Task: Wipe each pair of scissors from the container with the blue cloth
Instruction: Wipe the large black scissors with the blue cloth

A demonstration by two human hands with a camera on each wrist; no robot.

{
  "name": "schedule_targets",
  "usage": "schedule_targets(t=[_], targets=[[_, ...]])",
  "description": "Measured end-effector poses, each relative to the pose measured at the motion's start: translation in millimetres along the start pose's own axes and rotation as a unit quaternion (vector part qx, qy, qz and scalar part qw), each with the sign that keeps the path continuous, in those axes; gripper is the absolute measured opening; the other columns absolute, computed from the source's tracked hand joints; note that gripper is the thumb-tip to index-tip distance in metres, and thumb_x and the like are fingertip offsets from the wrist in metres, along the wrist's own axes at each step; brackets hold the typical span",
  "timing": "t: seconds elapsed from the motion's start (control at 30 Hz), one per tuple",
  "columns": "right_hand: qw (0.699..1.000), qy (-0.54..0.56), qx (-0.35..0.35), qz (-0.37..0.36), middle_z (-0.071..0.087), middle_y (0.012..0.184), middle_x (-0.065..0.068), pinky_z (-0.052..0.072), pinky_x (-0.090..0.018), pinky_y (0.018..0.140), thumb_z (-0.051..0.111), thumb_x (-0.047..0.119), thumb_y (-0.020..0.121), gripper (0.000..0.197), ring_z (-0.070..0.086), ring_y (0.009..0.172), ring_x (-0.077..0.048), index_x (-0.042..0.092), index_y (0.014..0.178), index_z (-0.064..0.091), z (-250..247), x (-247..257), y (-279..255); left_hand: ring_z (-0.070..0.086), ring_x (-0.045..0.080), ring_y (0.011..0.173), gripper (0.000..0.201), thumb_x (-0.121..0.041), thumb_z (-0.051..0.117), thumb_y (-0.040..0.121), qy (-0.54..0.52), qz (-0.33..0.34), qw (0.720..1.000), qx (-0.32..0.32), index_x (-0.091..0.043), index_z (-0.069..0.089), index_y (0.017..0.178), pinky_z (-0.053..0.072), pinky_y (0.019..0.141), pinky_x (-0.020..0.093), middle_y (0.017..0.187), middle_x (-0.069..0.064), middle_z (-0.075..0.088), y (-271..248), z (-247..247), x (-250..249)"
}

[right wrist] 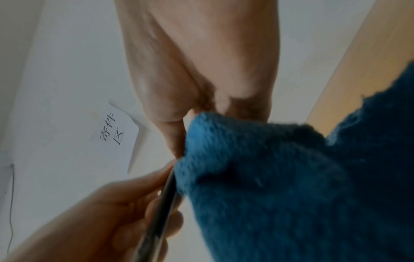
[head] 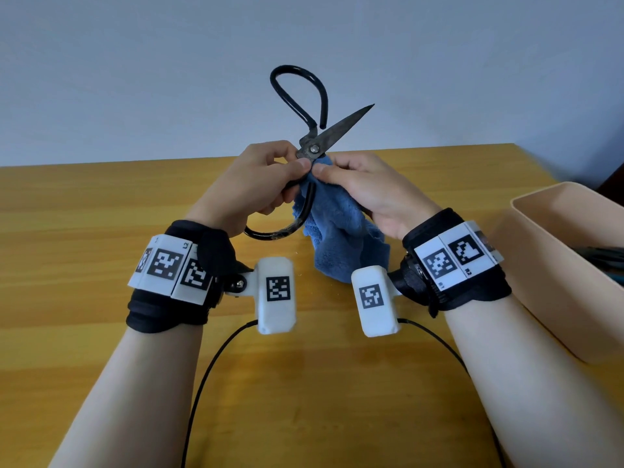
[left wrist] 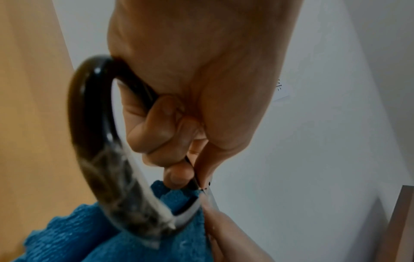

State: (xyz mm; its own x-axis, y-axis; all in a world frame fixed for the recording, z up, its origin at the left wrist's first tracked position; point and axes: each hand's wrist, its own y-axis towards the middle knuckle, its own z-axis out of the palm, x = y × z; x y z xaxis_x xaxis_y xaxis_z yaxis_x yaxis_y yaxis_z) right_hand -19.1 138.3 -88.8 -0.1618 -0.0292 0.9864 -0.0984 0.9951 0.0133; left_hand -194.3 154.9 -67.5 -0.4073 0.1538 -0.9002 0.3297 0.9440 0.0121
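Observation:
A pair of old scissors (head: 315,148) with black loop handles is held open above the wooden table (head: 101,231). One dark blade points up to the right, and one loop stands above the hands. My left hand (head: 293,165) grips the scissors just below the pivot, the lower handle loop (left wrist: 94,124) curving out beneath it. My right hand (head: 324,170) pinches the blue cloth (head: 341,238) around the second blade near the pivot, hiding that blade. The rest of the cloth (right wrist: 280,186) hangs down toward the table.
A beige plastic container (head: 557,238) stands at the table's right edge, with dark handles (head: 604,255) showing inside it. A pale wall runs behind the table, with a paper note (right wrist: 116,134) on it. Black cables (head: 209,373) trail from the wrist cameras toward me.

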Motion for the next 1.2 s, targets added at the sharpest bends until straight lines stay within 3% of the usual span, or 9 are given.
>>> schedule_targets(t=[0.17, 0.37, 0.47, 0.57, 0.67, 0.83, 1.0, 1.1, 1.2], targets=[[0.999, -0.015, 0.033, 0.010, 0.074, 0.113, -0.011, 0.054, -0.025, 0.080, 0.060, 0.013, 0.098, 0.021, 0.071, 0.100, -0.018, 0.006, 0.115, 0.070, -6.4, 1.5, -0.8, 0.028, 0.009, 0.041, 0.024, -0.027, 0.055, 0.104, -0.001, 0.005, 1.000, 0.011, -0.013, 0.050, 0.084, 0.022, 0.042, 0.021, 0.058, 0.004, 0.050, -2.0, -2.5, -2.6], [1.000, 0.006, -0.010, 0.009, 0.072, 0.106, -0.017, 0.051, -0.033, 0.088, 0.063, 0.020, 0.096, 0.026, 0.067, 0.095, -0.020, -0.002, 0.108, 0.068, -4.6, 0.9, 0.9, 0.030, 0.009, 0.042, 0.028, -0.027, 0.055, 0.103, 0.019, 0.014, 1.000, 0.011, -0.017, 0.048, 0.079, 0.023, 0.042, 0.021, 0.057, 0.002, 0.050, -1.8, 1.6, -3.4], [1.000, 0.006, 0.002, 0.019, 0.063, 0.094, -0.008, 0.043, -0.035, 0.086, 0.060, 0.016, 0.088, 0.019, 0.057, 0.091, -0.016, 0.003, 0.099, 0.066, -4.1, 2.1, 2.0, 0.031, 0.009, 0.042, 0.029, -0.027, 0.056, 0.103, 0.019, 0.007, 1.000, 0.006, -0.018, 0.048, 0.077, 0.023, 0.043, 0.021, 0.056, 0.001, 0.051, -1.9, 1.1, -2.9], [1.000, 0.014, 0.000, 0.015, 0.070, 0.109, -0.021, 0.051, -0.044, 0.094, 0.060, 0.014, 0.096, 0.023, 0.063, 0.096, -0.021, -0.002, 0.110, 0.066, -2.3, 1.4, 0.5, 0.030, 0.009, 0.042, 0.028, -0.027, 0.055, 0.103, 0.012, 0.009, 1.000, 0.002, -0.018, 0.048, 0.078, 0.022, 0.043, 0.021, 0.057, 0.001, 0.051, -2.5, 0.3, -3.7], [0.999, 0.040, -0.006, 0.013, 0.066, 0.119, -0.028, 0.045, -0.054, 0.104, 0.064, 0.019, 0.096, 0.032, 0.066, 0.098, -0.028, -0.007, 0.113, 0.062, 1.1, 2.2, -0.2, 0.029, 0.010, 0.043, 0.026, -0.027, 0.055, 0.103, 0.001, 0.009, 1.000, 0.005, -0.016, 0.048, 0.081, 0.021, 0.044, 0.022, 0.057, 0.002, 0.050, -3.2, 0.2, -4.6], [0.998, 0.052, 0.029, 0.033, 0.069, 0.106, -0.014, 0.047, -0.044, 0.101, 0.055, 0.005, 0.096, 0.023, 0.063, 0.099, -0.023, -0.001, 0.116, 0.064, -3.3, 5.0, -0.9, 0.029, 0.010, 0.044, 0.025, -0.028, 0.056, 0.103, 0.002, 0.010, 1.000, 0.009, -0.015, 0.049, 0.082, 0.021, 0.045, 0.022, 0.057, 0.002, 0.050, -4.0, -0.6, -5.4], [0.996, 0.079, 0.012, 0.034, 0.068, 0.102, -0.015, 0.043, -0.054, 0.106, 0.062, 0.018, 0.097, 0.023, 0.064, 0.095, -0.027, 0.000, 0.111, 0.063, -1.7, 6.1, -2.4, 0.027, 0.011, 0.044, 0.026, -0.026, 0.055, 0.103, -0.007, 0.018, 1.000, 0.008, -0.016, 0.046, 0.081, 0.020, 0.045, 0.023, 0.058, 0.003, 0.049, -4.3, 0.9, -7.5], [0.995, 0.091, 0.032, 0.033, 0.067, 0.102, -0.015, 0.048, -0.049, 0.100, 0.061, 0.012, 0.093, 0.015, 0.062, 0.096, -0.027, 0.007, 0.107, 0.064, -2.2, 8.5, -2.3, 0.026, 0.010, 0.043, 0.024, -0.026, 0.056, 0.103, -0.012, 0.016, 1.000, 0.012, -0.013, 0.048, 0.085, 0.020, 0.044, 0.022, 0.058, 0.003, 0.049, -4.7, -1.6, -7.6], [0.995, 0.089, 0.034, 0.039, 0.064, 0.103, -0.017, 0.046, -0.043, 0.089, 0.061, 0.010, 0.087, 0.023, 0.059, 0.095, -0.028, 0.001, 0.108, 0.063, -3.4, 8.1, -2.4, 0.025, 0.010, 0.042, 0.023, -0.026, 0.056, 0.103, -0.014, 0.017, 1.000, 0.013, -0.011, 0.050, 0.087, 0.020, 0.043, 0.021, 0.059, 0.004, 0.049, -4.9, -3.8, -7.3]])
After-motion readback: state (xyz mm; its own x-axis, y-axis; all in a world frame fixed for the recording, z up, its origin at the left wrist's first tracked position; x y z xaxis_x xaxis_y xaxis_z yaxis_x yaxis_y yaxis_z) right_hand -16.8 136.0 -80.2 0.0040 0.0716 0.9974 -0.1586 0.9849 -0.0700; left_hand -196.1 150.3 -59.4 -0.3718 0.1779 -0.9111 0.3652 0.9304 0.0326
